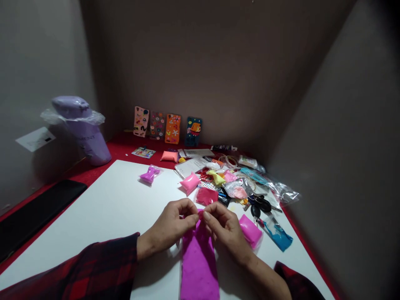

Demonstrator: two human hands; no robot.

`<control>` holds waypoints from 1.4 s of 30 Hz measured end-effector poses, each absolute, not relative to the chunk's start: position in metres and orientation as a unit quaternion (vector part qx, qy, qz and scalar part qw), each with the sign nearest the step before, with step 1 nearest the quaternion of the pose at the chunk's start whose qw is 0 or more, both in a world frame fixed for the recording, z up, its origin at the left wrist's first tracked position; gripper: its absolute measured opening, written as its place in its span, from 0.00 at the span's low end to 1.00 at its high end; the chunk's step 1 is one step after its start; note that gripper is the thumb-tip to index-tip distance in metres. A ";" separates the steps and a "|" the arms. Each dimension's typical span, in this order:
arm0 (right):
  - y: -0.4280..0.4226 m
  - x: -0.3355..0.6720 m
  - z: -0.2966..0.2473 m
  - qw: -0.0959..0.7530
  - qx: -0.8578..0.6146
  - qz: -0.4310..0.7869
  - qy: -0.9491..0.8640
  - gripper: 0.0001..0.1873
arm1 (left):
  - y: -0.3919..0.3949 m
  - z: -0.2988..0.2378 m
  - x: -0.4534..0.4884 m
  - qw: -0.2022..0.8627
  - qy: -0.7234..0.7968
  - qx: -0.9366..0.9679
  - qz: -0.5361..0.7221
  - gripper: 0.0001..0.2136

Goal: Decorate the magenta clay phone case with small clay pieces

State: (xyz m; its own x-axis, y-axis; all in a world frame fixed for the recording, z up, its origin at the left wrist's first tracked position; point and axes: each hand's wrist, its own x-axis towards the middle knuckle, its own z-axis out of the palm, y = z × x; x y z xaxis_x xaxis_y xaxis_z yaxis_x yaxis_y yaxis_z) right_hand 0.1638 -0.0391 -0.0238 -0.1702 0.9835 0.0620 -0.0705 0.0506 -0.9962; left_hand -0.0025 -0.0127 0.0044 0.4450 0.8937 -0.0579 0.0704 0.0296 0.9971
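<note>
A long flat slab of purple modelling clay [200, 266] lies on the white board in front of me, with a thin clear edge along its left side. Over its far end my left hand [171, 223] is closed, thumb against fingertips. Facing it, my right hand [226, 229] pinches in the same way. Between the two sets of fingertips shows a small magenta-red bit of clay [201, 215]; its shape is mostly hidden. Just beyond the hands rests a packet of red clay [206, 196]. A packet of pink clay [250, 231] lies right of my right hand.
Packets, wires and tools are heaped at the back right, with a blue clay packet [278, 235] nearer. Several decorated phone cases [173, 129] lean on the back wall. A purple container [90, 141] stands left, behind a black flat object [37, 216] on red cloth.
</note>
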 end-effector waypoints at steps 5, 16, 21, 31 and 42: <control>-0.038 0.164 -0.027 0.469 -0.447 0.520 -0.556 0.13 | -0.011 0.005 -0.004 0.598 0.401 0.599 0.350 0.09; -0.039 0.163 -0.024 0.465 -0.430 0.542 -0.553 0.13 | -0.012 0.002 -0.004 0.598 0.393 0.595 0.366 0.09; -0.039 0.163 -0.025 0.470 -0.438 0.528 -0.555 0.13 | -0.010 0.000 -0.004 0.602 0.392 0.592 0.365 0.10; -0.039 0.163 -0.025 0.473 -0.434 0.537 -0.548 0.13 | -0.011 0.003 -0.004 0.609 0.393 0.588 0.359 0.10; -0.037 0.163 -0.027 0.491 -0.436 0.531 -0.535 0.13 | -0.011 0.003 -0.003 0.615 0.402 0.585 0.344 0.10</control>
State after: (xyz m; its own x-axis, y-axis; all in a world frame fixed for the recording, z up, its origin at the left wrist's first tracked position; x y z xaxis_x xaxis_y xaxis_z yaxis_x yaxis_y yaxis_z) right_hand 0.1629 -0.0373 -0.0271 -0.1375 0.9885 0.0626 -0.0556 0.0554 -0.9969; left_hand -0.0029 -0.0111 0.0028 0.4409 0.8929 -0.0918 0.0484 0.0784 0.9957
